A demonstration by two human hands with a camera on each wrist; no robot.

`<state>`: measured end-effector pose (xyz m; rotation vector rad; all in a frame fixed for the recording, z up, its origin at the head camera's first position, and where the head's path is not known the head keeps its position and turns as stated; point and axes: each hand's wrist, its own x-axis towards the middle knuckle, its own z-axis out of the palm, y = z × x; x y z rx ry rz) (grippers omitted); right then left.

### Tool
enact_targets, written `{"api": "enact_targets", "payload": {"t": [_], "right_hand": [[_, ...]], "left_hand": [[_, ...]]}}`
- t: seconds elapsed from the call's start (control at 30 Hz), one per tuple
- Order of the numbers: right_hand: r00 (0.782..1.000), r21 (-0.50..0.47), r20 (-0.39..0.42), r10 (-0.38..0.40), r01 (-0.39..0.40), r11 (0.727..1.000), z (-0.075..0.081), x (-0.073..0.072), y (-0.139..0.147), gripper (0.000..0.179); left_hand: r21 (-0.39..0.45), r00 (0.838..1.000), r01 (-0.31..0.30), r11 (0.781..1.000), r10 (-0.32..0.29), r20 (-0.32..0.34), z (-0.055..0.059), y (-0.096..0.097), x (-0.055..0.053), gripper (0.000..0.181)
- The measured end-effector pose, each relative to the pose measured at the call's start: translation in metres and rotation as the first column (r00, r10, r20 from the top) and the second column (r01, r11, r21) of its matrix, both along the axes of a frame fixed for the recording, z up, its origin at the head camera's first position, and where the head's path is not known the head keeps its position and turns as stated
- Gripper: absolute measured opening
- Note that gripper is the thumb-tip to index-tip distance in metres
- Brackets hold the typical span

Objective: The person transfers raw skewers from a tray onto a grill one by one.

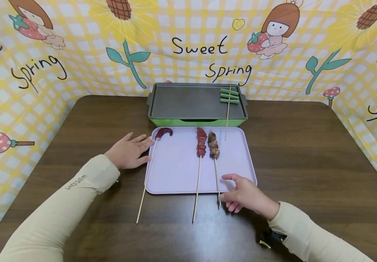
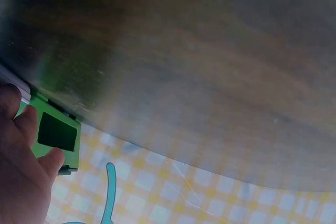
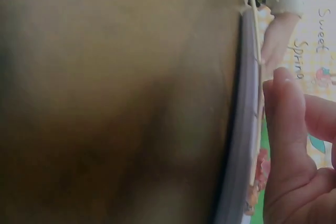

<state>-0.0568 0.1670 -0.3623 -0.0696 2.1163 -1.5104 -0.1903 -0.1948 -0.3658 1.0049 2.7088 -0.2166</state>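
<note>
My left hand (image 1: 130,150) lies with fingers extended at the left rim of the lavender tray (image 1: 175,171), fingertips beside a skewer with one curved dark red piece (image 1: 164,132). Toward the tray's right side lie a skewer of red meat chunks (image 1: 201,142) and a skewer of brown chunks (image 1: 213,145), their sticks reaching over the front rim. My right hand (image 1: 245,194) is at the lower end of the brown skewer's stick. Its index finger is extended and stands apart from the thumb, whose tip is right at the stick. In the right wrist view, the right hand (image 3: 294,156) overlaps the tray's edge.
Behind the tray stands a green grill (image 1: 162,122) with a dark flat plate (image 1: 185,103). A skewer of green vegetable pieces (image 1: 229,96) lies on its right end, stick hanging over the tray. A patterned cloth (image 1: 188,22) hangs behind the brown wooden table (image 1: 306,153).
</note>
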Motion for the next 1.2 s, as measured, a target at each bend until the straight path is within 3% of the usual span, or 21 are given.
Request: {"api": "enact_targets", "payload": {"t": [0.47, 1.2], "right_hand": [[0.999, -0.055, 0.039, 0.013, -0.011, 0.998, -0.009, 0.008, -0.013, 0.063], [0.993, -0.136, 0.118, -0.016, 0.032, 0.99, -0.013, 0.004, -0.019, 0.073]], "left_hand": [[0.004, 1.0, -0.004, 1.0, 0.004, -0.002, 0.002, 0.001, 0.001, 0.063], [-0.006, 1.0, -0.006, 1.0, 0.006, -0.001, 0.0, 0.001, 0.001, 0.063]]}}
